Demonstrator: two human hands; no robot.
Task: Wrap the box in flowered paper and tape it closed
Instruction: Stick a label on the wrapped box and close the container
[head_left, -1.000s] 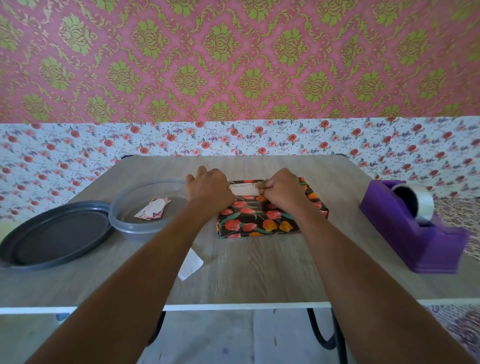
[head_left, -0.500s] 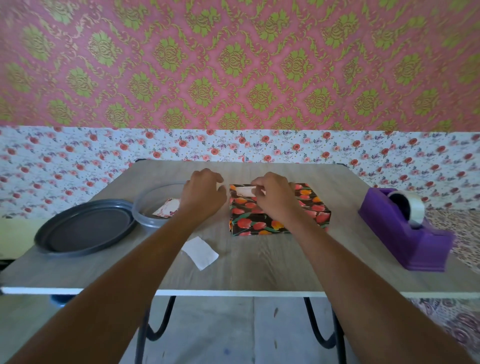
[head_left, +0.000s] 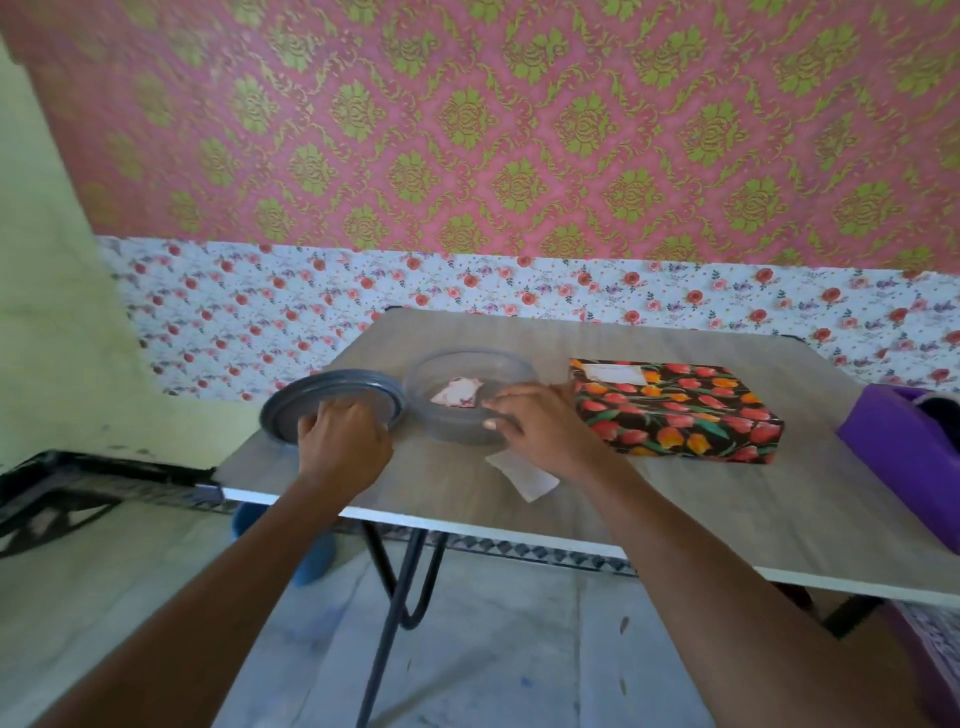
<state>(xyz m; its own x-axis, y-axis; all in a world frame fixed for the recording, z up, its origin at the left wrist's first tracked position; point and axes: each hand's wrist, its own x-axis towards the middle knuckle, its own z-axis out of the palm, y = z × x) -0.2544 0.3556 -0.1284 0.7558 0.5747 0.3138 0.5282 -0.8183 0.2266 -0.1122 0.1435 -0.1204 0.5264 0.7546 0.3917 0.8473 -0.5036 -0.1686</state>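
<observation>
the box (head_left: 675, 410), crisp-cornered in glossy dark tulip paper with a white label (head_left: 615, 373) on top, lies flat on the wood-grain worktop (head_left: 675, 499) at 3 o'clock of the round clear plastic tub (head_left: 441, 423). wrapping looks finished; the step in hand seems to be tidying up. the left grip (head_left: 343, 441) curls its fingers on the near edge of the matt grey disc lid (head_left: 337, 387) at 9 o'clock of the tub. the right grip (head_left: 540, 423) lays loose fingers on the tub's near rim, clasping nothing. next the lid likely needs lifting level and seating squarely on that thin rim.
</observation>
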